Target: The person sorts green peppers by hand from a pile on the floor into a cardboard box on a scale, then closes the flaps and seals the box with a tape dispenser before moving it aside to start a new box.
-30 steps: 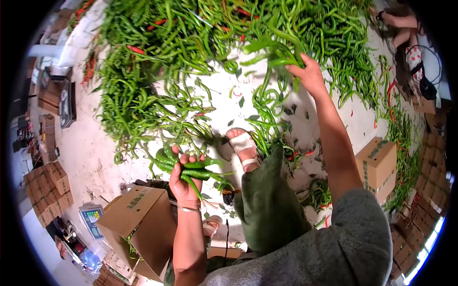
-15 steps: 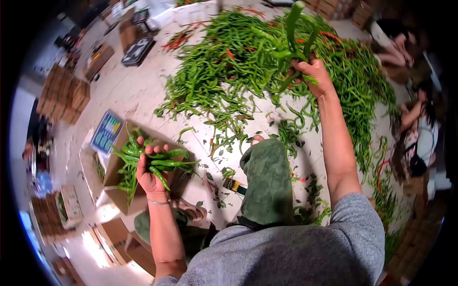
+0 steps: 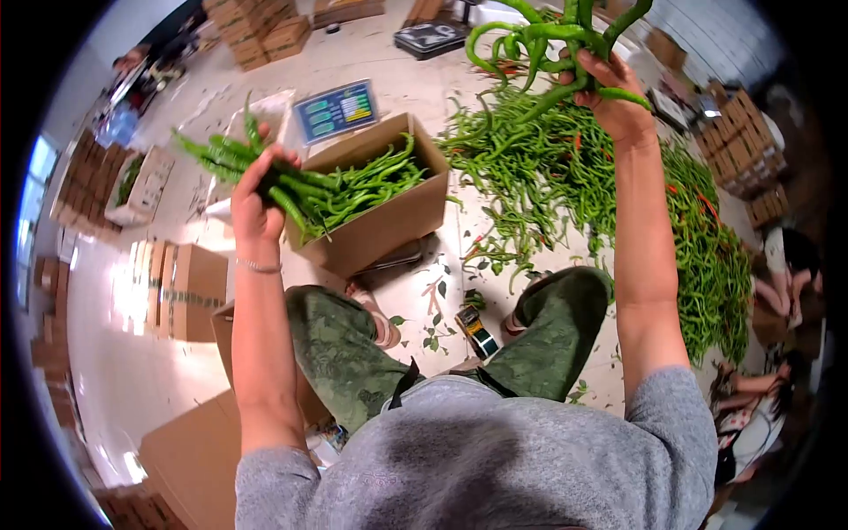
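Note:
My left hand (image 3: pixel 262 190) is closed around a bunch of long green chili peppers (image 3: pixel 225 159), at the left end of an open cardboard box (image 3: pixel 380 234). More green peppers (image 3: pixel 375 190) lie inside that box. Raised at the upper right, my right hand (image 3: pixel 614 97) grips another bunch of long, curly green peppers (image 3: pixel 543 44), whose ends stick out on several sides. Beneath and beyond it spreads a large heap of green peppers (image 3: pixel 565 168) on the floor, with a few red ones mixed in.
Behind the box stands a scale display (image 3: pixel 336 110). A black case (image 3: pixel 430 40) lies at the back. Cardboard boxes (image 3: pixel 190 287) stand at left, and stacked cartons (image 3: pixel 738 137) at right. Two people (image 3: pixel 782 274) sit at the right edge. A small yellow-black package (image 3: pixel 475 331) lies between my feet.
My view has turned left, so the box now sits nearer the middle. Both hands still hold their peppers. The left bunch now points left, beside the box's opening.

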A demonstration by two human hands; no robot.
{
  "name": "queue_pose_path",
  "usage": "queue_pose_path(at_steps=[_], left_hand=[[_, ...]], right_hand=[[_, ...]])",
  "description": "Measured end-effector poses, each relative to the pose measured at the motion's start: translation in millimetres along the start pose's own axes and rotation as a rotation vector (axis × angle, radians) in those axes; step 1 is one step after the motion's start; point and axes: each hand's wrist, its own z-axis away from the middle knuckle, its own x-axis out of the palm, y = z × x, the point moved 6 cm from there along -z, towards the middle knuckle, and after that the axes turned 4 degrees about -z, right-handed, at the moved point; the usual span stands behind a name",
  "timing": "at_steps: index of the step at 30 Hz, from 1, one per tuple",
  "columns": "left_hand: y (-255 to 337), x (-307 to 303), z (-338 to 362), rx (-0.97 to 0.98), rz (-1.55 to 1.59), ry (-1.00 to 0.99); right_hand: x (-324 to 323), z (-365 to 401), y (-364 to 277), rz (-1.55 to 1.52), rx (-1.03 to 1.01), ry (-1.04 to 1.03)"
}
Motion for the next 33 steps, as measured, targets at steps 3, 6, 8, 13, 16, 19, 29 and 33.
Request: queue_pose_path(at_steps=[3, 6, 8, 13, 16, 19, 29, 33], left_hand=[[20, -14, -17, 0.074, -0.277, 0.067], [16, -31, -33, -0.006, -0.614, 0.13], [2, -33, -44, -0.009, -0.828, 0.075], [-84, -119, -76, -0.373, -1.454, -0.13], [-94, -131, -59, -0.494, -1.28, -0.036], [-60, -112, -42, -0.118, -1.176, 0.227], [-49, -64, -21, 0.264, -0.452, 0.076], [-45, -39, -25, 0.33, -0.774, -0.061]], right_hand=[[50, -26, 16, -0.035, 0.04, -0.059], [96, -41, 32, -0.043, 0.053, -0.077], [123, -46, 49, -0.057, 0.072, -0.131], [165, -47, 112, -0.161, 0.182, -0.19], [183, -26, 166, -0.194, 0.318, -0.278], [183, -7, 235, -0.125, 0.467, -0.325], [191, 9, 285, 0.037, 0.615, -0.392], [199, -4, 295, 0.185, 0.567, -0.454]])
